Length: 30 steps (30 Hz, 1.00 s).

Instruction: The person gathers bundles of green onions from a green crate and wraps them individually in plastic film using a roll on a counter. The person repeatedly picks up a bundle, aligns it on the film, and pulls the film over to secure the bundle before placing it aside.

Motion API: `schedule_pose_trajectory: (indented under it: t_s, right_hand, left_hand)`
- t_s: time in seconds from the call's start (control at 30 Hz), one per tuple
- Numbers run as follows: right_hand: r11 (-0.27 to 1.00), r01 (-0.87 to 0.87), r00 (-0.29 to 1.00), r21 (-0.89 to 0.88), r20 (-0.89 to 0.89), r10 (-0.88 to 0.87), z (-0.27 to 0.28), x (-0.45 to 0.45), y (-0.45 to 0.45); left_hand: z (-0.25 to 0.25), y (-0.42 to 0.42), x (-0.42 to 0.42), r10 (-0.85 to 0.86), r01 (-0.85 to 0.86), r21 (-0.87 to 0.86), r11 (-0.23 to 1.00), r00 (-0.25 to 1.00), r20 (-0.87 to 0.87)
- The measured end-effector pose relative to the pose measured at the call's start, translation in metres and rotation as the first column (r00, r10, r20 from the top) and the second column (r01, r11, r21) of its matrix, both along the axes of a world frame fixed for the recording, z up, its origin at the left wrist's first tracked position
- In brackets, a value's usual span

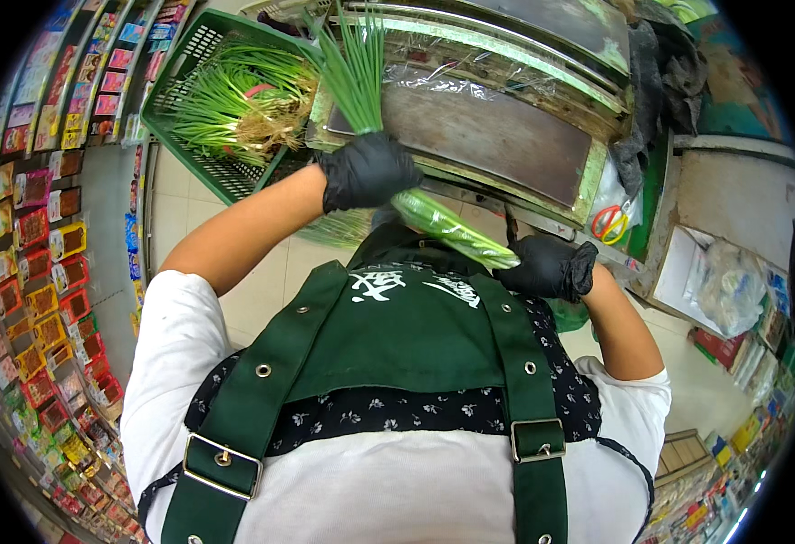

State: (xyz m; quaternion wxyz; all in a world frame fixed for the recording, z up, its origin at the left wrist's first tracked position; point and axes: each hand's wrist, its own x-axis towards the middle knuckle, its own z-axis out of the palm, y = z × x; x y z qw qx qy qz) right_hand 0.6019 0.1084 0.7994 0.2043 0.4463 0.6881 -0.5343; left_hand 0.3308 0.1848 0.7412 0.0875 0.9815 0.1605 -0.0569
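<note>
My left hand (370, 170), in a black glove, grips a bunch of green onions (360, 85) around its middle. The green leaves point up over the worktop. The bunch's lower part is wrapped in clear plastic film (462, 231) and slants down to the right across my front. At its wrapped end is my right hand (547, 265), also black-gloved; a thin dark shape sticks up beside it, and whether the hand grips anything is unclear. More green onions (248, 102) with roots lie in a green plastic crate (200, 166) at the upper left.
A worn wrapping station (493, 129) with a dark flat plate stands before me, clear film (438, 78) along its far side. Red-and-yellow-handled scissors (609, 224) lie at its right. A grey cloth (662, 75) hangs beyond. Shelves of packaged snacks (51, 251) line the left; a white box (686, 272) holds plastic bags.
</note>
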Motion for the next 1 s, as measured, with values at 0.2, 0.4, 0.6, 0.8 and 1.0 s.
schedule_pose_trajectory:
  t_s: [0.2, 0.4, 0.6, 0.8, 1.0]
  right_hand:
    - [0.999, -0.029, 0.981, 0.046, -0.190, 0.038, -0.028, 0.031, -0.023]
    - [0.962, -0.207, 0.944, 0.179, -0.222, 0.244, -0.011, 0.024, -0.002]
    - [0.989, -0.137, 0.974, -0.048, -0.187, 0.126, -0.020, 0.023, 0.027]
    - [0.950, 0.082, 0.986, -0.301, -0.117, -0.122, -0.016, 0.041, 0.044]
    - [0.915, 0.180, 0.957, 0.362, -0.281, -0.077, 0.000, 0.029, 0.035]
  left_hand:
    - [-0.009, -0.065, -0.004, 0.208, -0.204, -0.086, 0.975, 0.978, 0.034]
    - [0.012, -0.098, -0.018, 0.451, -0.476, -0.282, 0.833, 0.879, -0.154]
    - [0.030, -0.051, -0.044, 0.448, -0.447, -0.295, 0.845, 0.891, -0.066]
    - [0.064, 0.005, -0.068, 0.390, -0.511, -0.597, 0.619, 0.859, -0.331]
    - [0.086, 0.028, -0.060, 0.318, -0.649, -0.628, 0.429, 0.759, -0.568]
